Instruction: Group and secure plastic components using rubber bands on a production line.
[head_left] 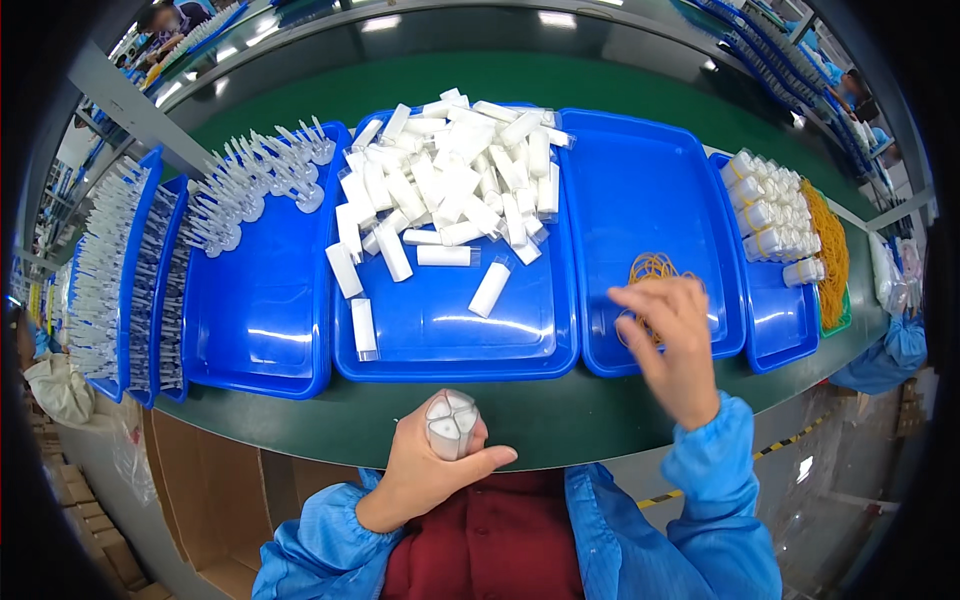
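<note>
My left hand (425, 465) is closed around a bundle of white tubes in clear wrappers (451, 422), held upright at the table's near edge so that their ends face up. My right hand (675, 345) hovers over the blue tray right of the middle, with thumb and forefinger apart. Beside and partly beneath it lies a small heap of tan rubber bands (652, 268); the hand hides some of them. Ahead of my left hand, a pile of loose white wrapped tubes (450, 185) fills the far part of the middle blue tray (455, 365).
At left, a blue tray (255, 330) holds clear plastic pieces with thin upright stems (265, 165); more stand in stacked trays (110, 280). At right, banded white bundles (770, 210) sit in a small tray beside a rubber-band heap (825, 250). A cardboard box (205, 490) stands below.
</note>
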